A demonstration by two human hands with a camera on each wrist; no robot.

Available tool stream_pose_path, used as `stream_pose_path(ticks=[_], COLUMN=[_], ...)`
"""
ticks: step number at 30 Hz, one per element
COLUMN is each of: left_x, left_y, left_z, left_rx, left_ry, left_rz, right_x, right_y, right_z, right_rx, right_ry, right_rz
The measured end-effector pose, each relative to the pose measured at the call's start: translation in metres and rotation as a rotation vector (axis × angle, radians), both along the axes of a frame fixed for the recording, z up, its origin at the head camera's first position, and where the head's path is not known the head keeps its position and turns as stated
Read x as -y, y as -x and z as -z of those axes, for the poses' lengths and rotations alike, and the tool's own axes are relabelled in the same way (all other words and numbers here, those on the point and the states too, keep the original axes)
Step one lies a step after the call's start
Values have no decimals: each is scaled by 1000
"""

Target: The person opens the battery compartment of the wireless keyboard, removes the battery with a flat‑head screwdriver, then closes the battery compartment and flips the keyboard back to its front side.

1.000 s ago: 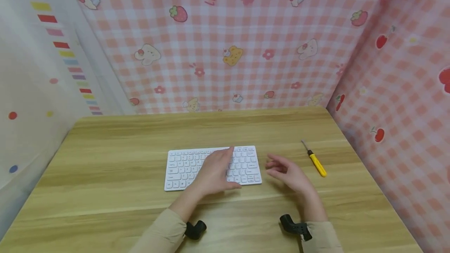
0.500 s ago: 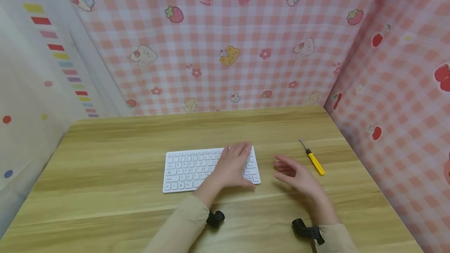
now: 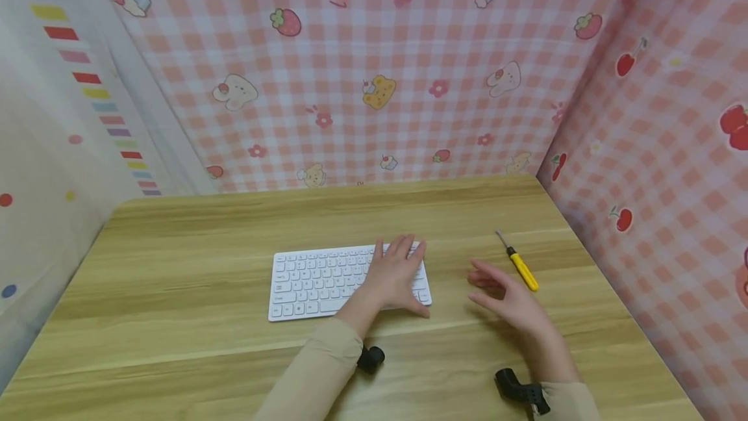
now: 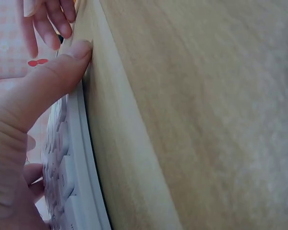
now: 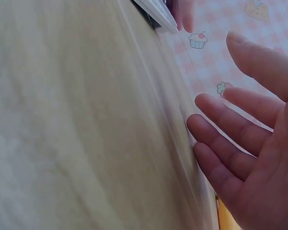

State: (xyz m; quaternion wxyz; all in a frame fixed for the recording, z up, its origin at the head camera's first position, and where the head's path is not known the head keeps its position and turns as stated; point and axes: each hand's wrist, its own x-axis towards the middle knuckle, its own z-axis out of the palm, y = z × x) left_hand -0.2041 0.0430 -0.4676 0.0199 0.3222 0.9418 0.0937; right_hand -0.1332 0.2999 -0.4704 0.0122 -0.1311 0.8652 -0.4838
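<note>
Spreading across the whole scene, the wooden table [image 3: 175,265] carries everything, with pink checked cloth [image 3: 362,70] hung behind it and along the right side. Near its middle lies the white keyboard [image 3: 315,281], its long axis running left to right, keys facing up. The left arm, in a beige sleeve [image 3: 315,375], reaches forward from the near edge and angles slightly rightward. The left hand [image 3: 394,278] lies flat on the right end of the keyboard, fingers straight and spread over the keys, while the thumb [image 4: 57,76] presses against the keyboard's near right edge; it clasps nothing. The right arm comes in from the near right corner, and the right hand [image 3: 508,301] hovers above the table just right of the keyboard, palm turned leftward, fingers [image 5: 230,139] relaxed and apart, holding nothing. Just beyond its fingertips lies a yellow screwdriver [image 3: 520,268], its metal tip pointing far and slightly left, handle toward the near right, untouched.
</note>
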Motion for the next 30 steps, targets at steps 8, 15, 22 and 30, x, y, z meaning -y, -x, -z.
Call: stream_pose_path(ticks=[8, 15, 22, 30], left_x=[1, 3, 15, 36], left_y=[-1, 0, 6, 5], left_z=[-2, -21, -79, -140], left_rx=[-30, -52, -58, 103], left_ry=[17, 28, -86, -222], left_rz=[-18, 10, 78, 102], right_x=[2, 10, 21, 38], right_y=[2, 6, 8, 10], right_z=[0, 1, 0, -7], right_rx=[-17, -22, 0, 45], right_ry=[0, 2, 90, 153], right_rz=[-17, -3, -10, -24])
